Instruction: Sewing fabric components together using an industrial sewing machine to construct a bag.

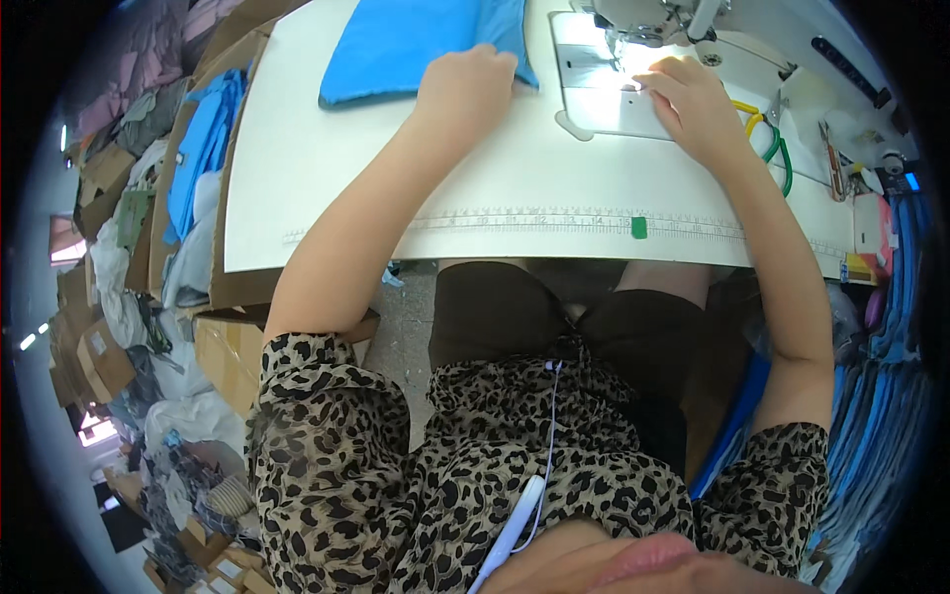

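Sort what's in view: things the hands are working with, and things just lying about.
In use:
- blue cloth, under the left hand
- sewing machine, right hand near its needle area

Lying about:
- scissors with coloured handles
- cardboard box
- folded fabric stack, lower right

A sewing workshop, by its sewing machine (655,24), white worktable (534,178), cardboard boxes (226,358) and stacked blue fabric (863,445).
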Tool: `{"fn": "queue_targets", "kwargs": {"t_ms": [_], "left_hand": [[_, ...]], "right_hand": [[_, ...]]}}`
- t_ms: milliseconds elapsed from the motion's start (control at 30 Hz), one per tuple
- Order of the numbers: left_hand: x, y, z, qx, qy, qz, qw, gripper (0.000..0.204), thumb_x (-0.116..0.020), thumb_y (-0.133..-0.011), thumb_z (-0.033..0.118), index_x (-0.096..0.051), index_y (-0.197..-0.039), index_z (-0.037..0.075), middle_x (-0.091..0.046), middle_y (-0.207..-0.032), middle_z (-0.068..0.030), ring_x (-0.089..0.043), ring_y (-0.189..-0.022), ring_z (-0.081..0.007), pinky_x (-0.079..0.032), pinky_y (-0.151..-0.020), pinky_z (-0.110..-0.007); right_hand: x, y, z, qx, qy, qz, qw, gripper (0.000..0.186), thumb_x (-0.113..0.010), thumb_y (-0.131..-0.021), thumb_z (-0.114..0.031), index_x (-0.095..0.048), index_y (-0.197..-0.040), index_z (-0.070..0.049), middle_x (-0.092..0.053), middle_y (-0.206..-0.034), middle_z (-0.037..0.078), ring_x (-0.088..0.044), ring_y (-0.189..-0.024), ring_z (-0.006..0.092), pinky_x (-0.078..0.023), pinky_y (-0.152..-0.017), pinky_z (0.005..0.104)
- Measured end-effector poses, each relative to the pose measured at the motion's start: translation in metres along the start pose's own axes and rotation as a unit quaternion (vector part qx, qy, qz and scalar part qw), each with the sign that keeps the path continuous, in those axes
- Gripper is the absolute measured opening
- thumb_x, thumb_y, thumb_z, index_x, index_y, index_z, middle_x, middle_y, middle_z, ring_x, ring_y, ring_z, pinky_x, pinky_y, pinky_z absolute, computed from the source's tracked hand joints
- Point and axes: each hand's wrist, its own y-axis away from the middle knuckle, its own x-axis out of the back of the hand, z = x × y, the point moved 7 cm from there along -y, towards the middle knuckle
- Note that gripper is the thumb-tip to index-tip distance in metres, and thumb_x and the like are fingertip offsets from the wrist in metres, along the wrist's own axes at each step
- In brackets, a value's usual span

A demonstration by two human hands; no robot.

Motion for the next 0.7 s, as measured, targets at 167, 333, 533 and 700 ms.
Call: {"fn": "queue_targets", "kwargs": {"t_ms": [167,333,533,700], "left_hand": [[0.015,0.051,-0.002,0.013,0.035,-0.044,0.998,0.020,-0.058,-0.086,0.014,-0.067,-0.103,0.006,-0.068,-0.096,-0.0144,-0.067,-0.083,-0.0348,-0.054,-0.072,-0.045],[0.062,0.115,0.016,0.047,0.205,0.142,0.967,0.024,-0.057,-0.081,0.000,-0.067,-0.103,0.004,-0.067,-0.093,-0.0166,-0.066,-0.080,-0.0345,-0.052,-0.070,-0.043],[0.037,0.141,0.086,-0.030,0.277,0.204,0.939,0.039,-0.067,-0.075,0.002,-0.067,-0.114,0.004,-0.068,-0.100,-0.0170,-0.066,-0.086,-0.0333,-0.053,-0.076,-0.040],[0.039,0.169,0.084,-0.102,0.325,0.232,0.911,0.081,-0.079,-0.080,0.026,-0.035,-0.145,0.004,-0.047,-0.139,-0.0241,-0.061,-0.098,-0.0322,-0.049,-0.080,-0.039]], "right_hand": [[-0.001,-0.004,-0.016,0.079,0.030,0.015,0.996,0.025,-0.066,-0.085,-0.012,-0.068,-0.109,-0.009,-0.065,-0.094,0.007,-0.061,-0.090,0.0248,-0.049,-0.081,0.0369],[-0.052,-0.045,-0.058,-0.263,-0.510,-0.158,0.804,0.062,-0.063,-0.092,-0.043,-0.046,-0.142,-0.011,-0.066,-0.108,0.014,-0.067,-0.080,0.0226,-0.055,-0.068,0.0299],[-0.110,-0.078,-0.094,-0.217,-0.543,-0.135,0.800,0.068,-0.070,-0.080,-0.009,-0.046,-0.144,-0.012,-0.054,-0.135,0.021,-0.053,-0.123,0.0329,-0.044,-0.105,0.0410],[-0.042,-0.132,-0.128,0.033,-0.281,-0.017,0.959,0.052,-0.061,-0.075,-0.003,-0.066,-0.125,-0.015,-0.068,-0.114,0.018,-0.064,-0.108,0.0355,-0.048,-0.097,0.0424]]}}
